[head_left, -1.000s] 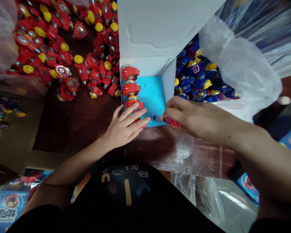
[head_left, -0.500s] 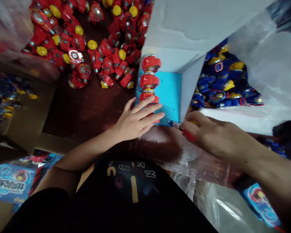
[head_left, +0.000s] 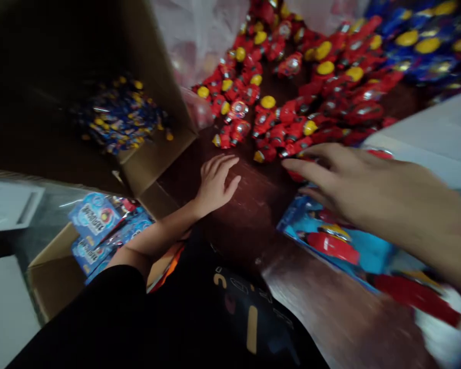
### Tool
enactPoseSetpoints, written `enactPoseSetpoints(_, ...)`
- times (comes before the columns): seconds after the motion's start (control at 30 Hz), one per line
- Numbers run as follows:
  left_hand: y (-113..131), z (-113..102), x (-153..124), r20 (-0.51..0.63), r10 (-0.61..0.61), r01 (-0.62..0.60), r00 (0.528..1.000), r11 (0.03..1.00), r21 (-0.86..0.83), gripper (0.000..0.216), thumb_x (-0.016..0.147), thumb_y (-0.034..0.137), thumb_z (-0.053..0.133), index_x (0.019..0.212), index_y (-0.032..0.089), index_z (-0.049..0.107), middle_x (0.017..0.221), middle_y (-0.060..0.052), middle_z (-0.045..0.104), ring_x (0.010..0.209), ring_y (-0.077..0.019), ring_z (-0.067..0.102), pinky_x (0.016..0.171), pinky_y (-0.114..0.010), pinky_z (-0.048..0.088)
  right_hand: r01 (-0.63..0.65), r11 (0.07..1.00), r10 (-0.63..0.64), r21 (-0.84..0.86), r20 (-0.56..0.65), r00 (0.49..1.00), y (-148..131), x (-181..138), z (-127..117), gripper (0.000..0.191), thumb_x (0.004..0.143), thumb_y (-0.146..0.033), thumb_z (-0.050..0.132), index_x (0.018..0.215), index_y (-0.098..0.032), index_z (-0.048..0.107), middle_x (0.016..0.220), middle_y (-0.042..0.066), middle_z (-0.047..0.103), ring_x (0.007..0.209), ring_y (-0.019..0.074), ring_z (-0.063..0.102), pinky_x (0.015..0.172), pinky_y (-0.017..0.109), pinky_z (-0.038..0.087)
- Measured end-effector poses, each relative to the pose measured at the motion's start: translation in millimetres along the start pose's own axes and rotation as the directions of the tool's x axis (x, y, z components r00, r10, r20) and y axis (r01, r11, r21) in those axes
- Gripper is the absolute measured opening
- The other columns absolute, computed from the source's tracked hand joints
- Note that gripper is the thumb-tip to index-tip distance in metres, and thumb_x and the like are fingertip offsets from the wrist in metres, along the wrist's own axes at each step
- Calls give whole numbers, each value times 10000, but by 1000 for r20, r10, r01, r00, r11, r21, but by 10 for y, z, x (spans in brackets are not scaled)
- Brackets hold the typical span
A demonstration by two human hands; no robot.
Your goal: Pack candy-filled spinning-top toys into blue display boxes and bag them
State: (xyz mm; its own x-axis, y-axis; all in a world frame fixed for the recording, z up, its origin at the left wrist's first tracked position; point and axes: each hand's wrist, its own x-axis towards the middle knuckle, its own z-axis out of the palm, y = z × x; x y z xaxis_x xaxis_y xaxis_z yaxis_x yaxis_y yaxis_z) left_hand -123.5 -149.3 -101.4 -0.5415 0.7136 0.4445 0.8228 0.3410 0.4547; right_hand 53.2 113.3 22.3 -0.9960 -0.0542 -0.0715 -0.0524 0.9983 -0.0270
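Both hands empty over dark tabletop, red toy heap just ahead.

Left: open brown cardboard box (head_left: 153, 154) of blue-yellow parts hugs the table edge. Left hand (head_left: 215, 182) flat, fingers loosely spread, on dark wooden tabletop (head_left: 249, 215). Right hand (head_left: 372, 197) spread wide, holding nothing, near pile of red-and-yellow plastic toys (head_left: 292, 107), above blue card tray (head_left: 353, 251). Risk: sweep knocks toys off; free room only between hands.

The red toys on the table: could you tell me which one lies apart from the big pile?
The red toy on the blue card below the right hand; the others sit heaped together farther back.
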Motion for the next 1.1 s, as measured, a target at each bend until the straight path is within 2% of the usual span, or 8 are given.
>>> enactPoseSetpoints(0.1,-672,-207,173,-77,-251,260,965,953,156,410,1037,214,520,1431,170,626,1497,-160,636,1417,-331,554,1241,-557,409,43,995,-22,-90,223,975,-156,1096,274,586,987,-239,552,1544,-384,661,1597,253,556,823,291,710,600,375,476)
enactPoseSetpoints(0.2,-1309,-514,389,-157,-482,507,862,818,269,396,991,140,528,1357,168,675,1472,-198,627,1427,-398,526,1232,-659,394,-3,999,17,-36,383,924,-229,1680,567,573,831,-233,799,1401,-285,780,1589,292,557,797,263,721,639,366,489)
enactPoseSetpoints(0.3,-1762,-672,511,-130,-549,562,826,785,259,347,1010,214,577,1331,155,692,1411,-221,661,1396,-405,557,1220,-654,429,-34,999,47,-40,396,917,-230,1771,647,565,839,-350,860,1382,-214,780,1550,322,567,880,334,739,686,416,517)
enactPoseSetpoints(0.53,-2076,-625,546,60,-430,418,901,896,149,313,992,305,623,1275,234,737,1326,-156,709,1296,-362,614,1203,-608,467,-20,1000,23,-13,359,933,-31,1389,388,345,1067,-319,483,1306,-232,715,1350,170,693,1103,338,684,788,402,519)
enactPoseSetpoints(0.73,-1655,-721,491,-131,-282,299,950,944,138,311,990,452,674,1208,231,674,1325,-167,667,1320,-361,595,1175,-569,476,-220,974,220,-64,522,824,-70,1259,506,857,961,-590,703,1660,-161,451,1556,298,521,1183,460,685,854,491,569)
enactPoseSetpoints(0.9,-743,-636,195,113,-230,251,967,941,-227,282,1065,436,580,1239,214,592,1102,-67,713,934,-189,678,868,-341,544,-140,989,140,-35,491,860,-117,1313,452,625,950,-377,717,1537,-186,624,1568,252,486,1148,416,707,902,509,584)
enactPoseSetpoints(1.0,-267,-575,12,327,-154,294,933,847,-442,244,1055,415,604,1172,202,626,1003,-24,688,853,-143,626,794,-275,509,-44,942,-36,333,232,972,-125,1029,225,535,915,-374,705,1409,-170,691,1420,197,596,1099,329,690,939,482,582)
enactPoseSetpoints(1.1,96,-564,-27,479,-62,394,876,665,-635,256,1066,437,629,1103,186,663,908,-16,675,799,-129,593,729,-245,476,20,619,-67,785,28,997,-211,553,-10,386,928,-329,630,1300,-236,673,1090,71,702,905,227,673,754,358,574)
